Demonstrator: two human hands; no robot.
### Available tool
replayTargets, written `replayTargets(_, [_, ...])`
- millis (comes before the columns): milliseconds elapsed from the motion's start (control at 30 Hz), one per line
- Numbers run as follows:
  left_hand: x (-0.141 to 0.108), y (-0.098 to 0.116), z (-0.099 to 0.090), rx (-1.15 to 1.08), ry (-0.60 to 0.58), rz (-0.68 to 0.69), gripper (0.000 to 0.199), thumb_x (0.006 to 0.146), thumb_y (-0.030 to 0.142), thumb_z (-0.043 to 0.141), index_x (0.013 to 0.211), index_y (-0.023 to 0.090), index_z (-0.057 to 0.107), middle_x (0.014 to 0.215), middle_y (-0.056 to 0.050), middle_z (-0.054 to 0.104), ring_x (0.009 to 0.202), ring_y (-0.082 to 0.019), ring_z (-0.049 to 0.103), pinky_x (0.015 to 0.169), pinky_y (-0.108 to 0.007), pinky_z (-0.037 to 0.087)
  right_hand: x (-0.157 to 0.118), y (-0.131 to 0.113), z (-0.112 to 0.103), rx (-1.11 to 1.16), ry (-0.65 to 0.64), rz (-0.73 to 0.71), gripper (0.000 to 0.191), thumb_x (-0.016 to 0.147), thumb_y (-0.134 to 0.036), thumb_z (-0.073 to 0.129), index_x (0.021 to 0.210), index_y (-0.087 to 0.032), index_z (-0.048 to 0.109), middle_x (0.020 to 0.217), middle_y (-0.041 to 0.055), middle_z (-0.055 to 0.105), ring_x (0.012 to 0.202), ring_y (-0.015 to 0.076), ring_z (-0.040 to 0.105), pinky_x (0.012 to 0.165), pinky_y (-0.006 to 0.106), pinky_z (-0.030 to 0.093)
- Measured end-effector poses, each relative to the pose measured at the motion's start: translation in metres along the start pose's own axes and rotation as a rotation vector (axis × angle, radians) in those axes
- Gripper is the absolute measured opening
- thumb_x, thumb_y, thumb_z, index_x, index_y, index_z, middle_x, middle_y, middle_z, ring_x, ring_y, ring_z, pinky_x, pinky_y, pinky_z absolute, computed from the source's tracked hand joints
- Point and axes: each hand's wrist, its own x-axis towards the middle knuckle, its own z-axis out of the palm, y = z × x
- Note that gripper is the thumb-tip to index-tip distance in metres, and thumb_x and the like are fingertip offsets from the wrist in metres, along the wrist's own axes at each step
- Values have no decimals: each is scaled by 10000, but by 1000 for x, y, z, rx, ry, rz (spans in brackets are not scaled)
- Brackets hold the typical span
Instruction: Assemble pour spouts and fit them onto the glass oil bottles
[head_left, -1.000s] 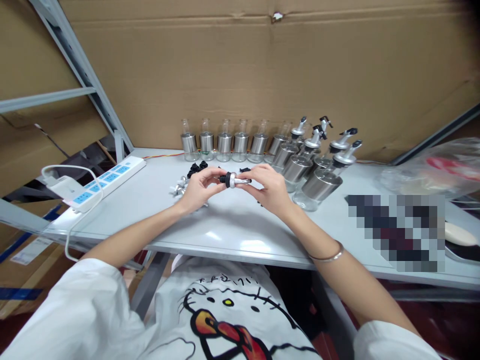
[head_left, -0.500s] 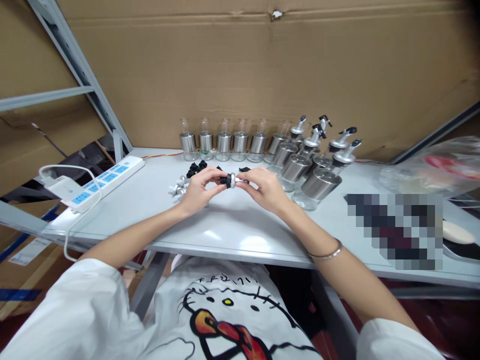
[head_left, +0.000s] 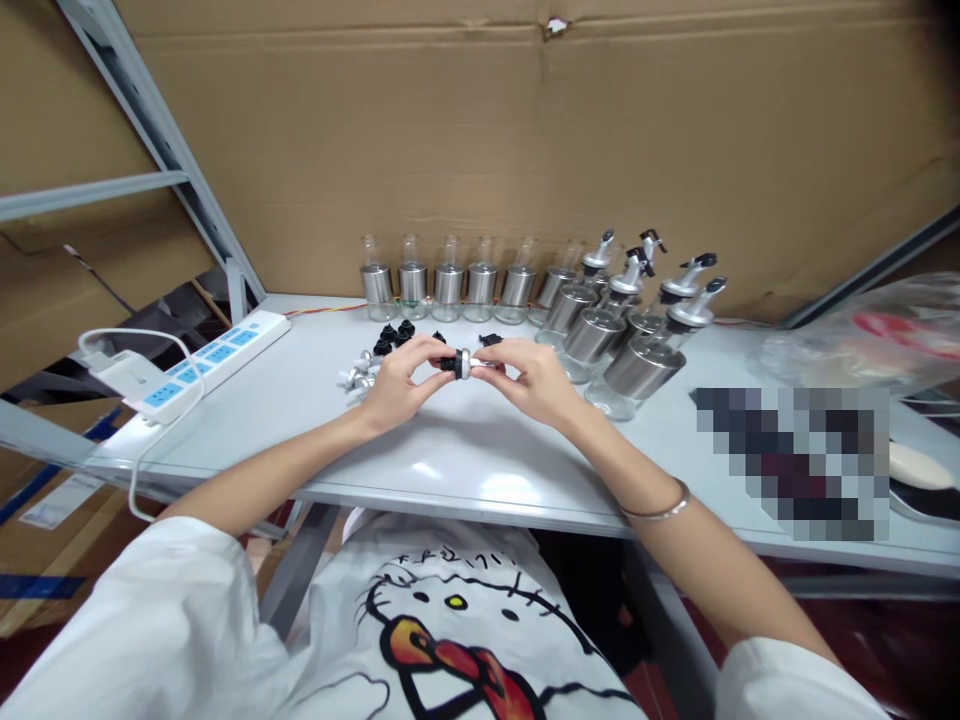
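Note:
Between my two hands, above the table, is a black and silver pourer stopper (head_left: 463,364), lying sideways. My left hand (head_left: 407,382) pinches its black end with thumb and fingertips. The silver end is pinched by my right hand (head_left: 531,377). Just behind my left hand lie several black stopper parts (head_left: 386,338), with silver spout parts (head_left: 357,374) beside them. A small black piece (head_left: 490,340) sits behind my right hand. Glass bottles with steel sleeves (head_left: 448,284) stand in a row at the back.
Several bottles with pourers fitted (head_left: 643,368) stand right of my right hand. A white power strip (head_left: 217,366) with a cable lies at the left of the grey table (head_left: 450,460). At the right are a plastic bag (head_left: 870,335) and a blurred patch.
Both hands hold nearly the same pose. The stopper between them has shifted very slightly to the left.

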Motion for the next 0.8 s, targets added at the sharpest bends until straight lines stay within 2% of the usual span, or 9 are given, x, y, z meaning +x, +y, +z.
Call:
replayTargets(267, [-1,3,-1,208,10,205,127,888,210,570,1006,170,595,927,-65,637,859,-149,613,751,-287,512,2,-10,-4,204,-75,238,364,877,-488,546,815,-162,694,655,20,642,577,118,526,542,229,378])
replayTargets(433, [-2,1,-1,187,-23,199,119,878,210,576,991,171,578,908,-58,618,834,-148,601,734,-285,503,3,-11,-6,271,-156,326,336,876,-458,550,811,-156,682,586,0,609,520,105,504,519,220,370])
replayTargets(600, [-2,-3,-2,84,-78,97,126,874,258,595,951,157,589,838,-35,609,692,-116,552,671,-254,467,2,-6,-4,132,-117,174,317,909,-435,523,852,-162,675,708,38,663,610,128,549,579,234,397])
replayTargets(800, [-2,-4,-2,-18,-87,-111,202,861,338,600,957,160,614,742,-9,598,669,-122,554,664,-255,446,1,0,0,-2,-1,-57,276,933,-379,505,870,-160,660,754,63,677,648,150,559,626,260,424])
